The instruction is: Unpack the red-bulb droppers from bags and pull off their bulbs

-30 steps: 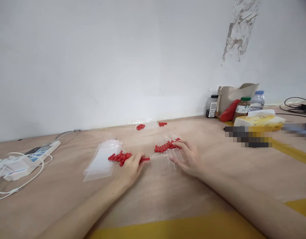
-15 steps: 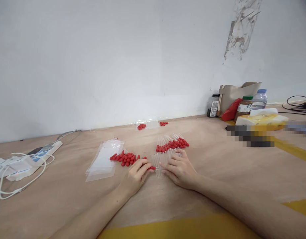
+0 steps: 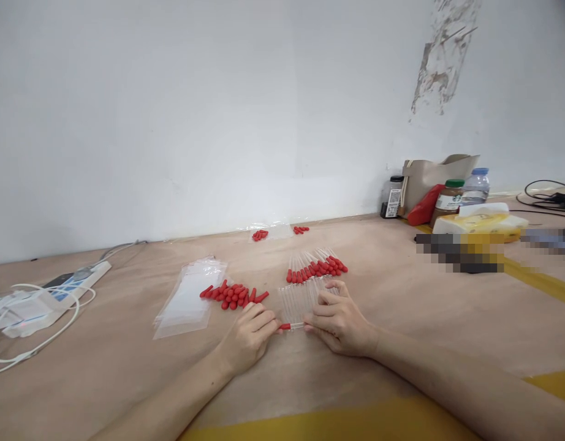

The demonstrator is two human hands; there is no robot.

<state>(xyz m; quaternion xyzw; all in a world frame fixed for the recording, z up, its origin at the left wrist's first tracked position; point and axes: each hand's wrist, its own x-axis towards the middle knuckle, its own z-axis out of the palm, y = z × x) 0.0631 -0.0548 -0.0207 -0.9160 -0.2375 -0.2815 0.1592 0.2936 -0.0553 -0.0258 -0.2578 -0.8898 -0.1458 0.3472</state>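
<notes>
My left hand is closed on a red rubber dropper bulb. From the other side, my right hand pinches a clear glass dropper tube, whose end meets the bulb's mouth. Under and beside my right fingers lies a row of bare glass tubes. Beyond them sit several finished droppers, red bulbs toward me and tubes pointing away. A pile of loose red bulbs lies just past my left hand, partly over a stack of clear plastic bags.
Bagged red droppers lie by the wall. At left is a power strip with a white cable. A bag, a green-lidded jar, a water bottle and a tissue pack stand back right.
Both hands have shifted slightly toward me with the bulb and tube, clear of the near ends of the row. The bulb and tube now lie in line, end to end.
</notes>
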